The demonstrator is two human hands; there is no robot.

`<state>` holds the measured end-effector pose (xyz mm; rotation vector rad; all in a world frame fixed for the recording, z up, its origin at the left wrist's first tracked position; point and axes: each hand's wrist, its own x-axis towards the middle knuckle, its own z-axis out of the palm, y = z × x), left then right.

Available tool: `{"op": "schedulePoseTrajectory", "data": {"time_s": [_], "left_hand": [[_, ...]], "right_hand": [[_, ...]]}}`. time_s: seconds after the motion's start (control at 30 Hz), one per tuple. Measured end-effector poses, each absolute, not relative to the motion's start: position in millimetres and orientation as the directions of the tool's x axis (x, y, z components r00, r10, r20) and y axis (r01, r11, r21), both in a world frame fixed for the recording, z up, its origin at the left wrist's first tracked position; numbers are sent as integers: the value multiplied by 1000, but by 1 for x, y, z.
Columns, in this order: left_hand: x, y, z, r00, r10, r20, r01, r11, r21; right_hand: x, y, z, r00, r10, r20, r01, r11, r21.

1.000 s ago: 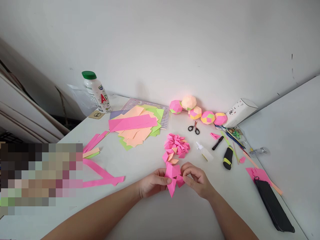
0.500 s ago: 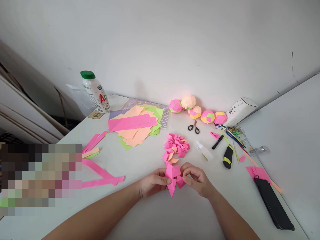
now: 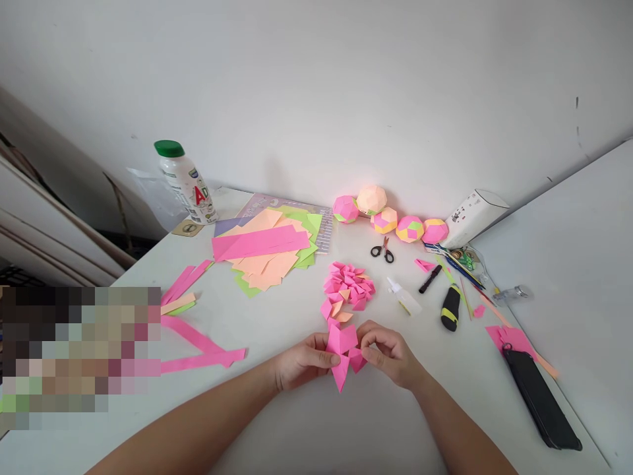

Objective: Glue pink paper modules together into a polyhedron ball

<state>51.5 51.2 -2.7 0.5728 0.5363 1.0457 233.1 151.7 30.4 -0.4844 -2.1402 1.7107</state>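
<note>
Pink folded-paper star (image 3: pixel 340 342) sits between the left hand (image 3: pixel 309 359) and the right hand (image 3: pixel 393 356), at the near side of the table (image 3: pixel 277 316); the left pinches its left side under the thumb, while the right nips the right-hand tip between thumb and fingertip, other fingers curled. To do this well, I'd say, hold the left grip firm and the right one light, so the creases stay sharp and no tip gets crushed. Just beyond the hands lies one heap of folded pieces (image 3: pixel 349 285), mostly pink with some peach, too tangled for me to count. Past the right hand I count one squeeze bottle (image 3: pixel 404 298), one pair of scissors (image 3: pixel 384 247), one black pen (image 3: pixel 430 280); farther beyond, five paper balls (image 3: pixel 384 220); past the left hand, one green-capped bottle (image 3: pixel 185 188)
</note>
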Motion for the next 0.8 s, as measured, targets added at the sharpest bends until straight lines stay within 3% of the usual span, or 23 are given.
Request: {"op": "schedulePoseTrajectory", "data": {"time_s": [0.27,0.47,0.8], "left_hand": [[53,51,-3,413,896,-162,-632,410,658],[55,52,-5,378,921,-94,-699,350,624],[57,51,-4,327,927,-183,-649,361,670]], "right_hand": [[233,152,31,-873,484,64,62,241,-969],[233,152,31,-872,486,52,82,250,-965],[231,148,32,-844,533,59,125,303,-945]]}}
